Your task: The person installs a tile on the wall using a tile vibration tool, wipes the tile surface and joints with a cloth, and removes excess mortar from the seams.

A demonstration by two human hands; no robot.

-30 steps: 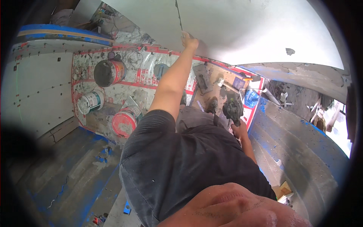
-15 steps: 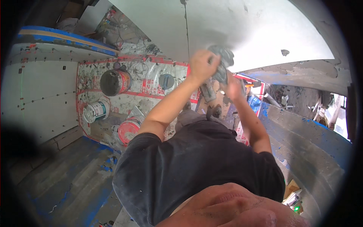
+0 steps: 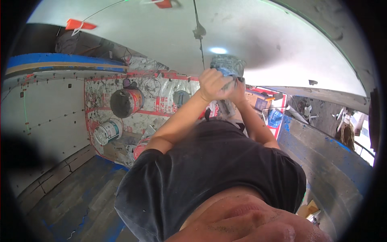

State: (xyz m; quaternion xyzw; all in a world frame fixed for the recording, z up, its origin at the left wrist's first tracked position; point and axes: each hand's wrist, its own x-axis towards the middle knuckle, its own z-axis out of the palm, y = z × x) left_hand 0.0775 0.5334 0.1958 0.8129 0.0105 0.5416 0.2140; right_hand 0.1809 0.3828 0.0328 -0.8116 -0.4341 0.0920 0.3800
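My left hand (image 3: 214, 84) is closed in a fist around a blue-grey rounded tool (image 3: 226, 64), dirty and smeared. My right hand (image 3: 238, 92) grips the same tool from its right side, its fingers partly hidden. The tool's far end meets or nearly meets a large pale panel (image 3: 161, 48); contact cannot be made out. A bright spot of light shows on the panel just beyond it. To the left of the tool runs a dark joint line with a grey lump of mortar (image 3: 199, 32) on it.
Orange wedges (image 3: 80, 25) hang at the panel's upper left. Below on the left stand a dark-topped bucket (image 3: 121, 103) and a white bucket (image 3: 107, 132). A grey ledge (image 3: 322, 149) runs along the right. A cardboard box (image 3: 258, 99) lies beyond my right forearm.
Both hands and the tool, smeared by motion before, show more sharply and closer together. The head view has shifted, bringing the orange wedges and more of the panel into sight.
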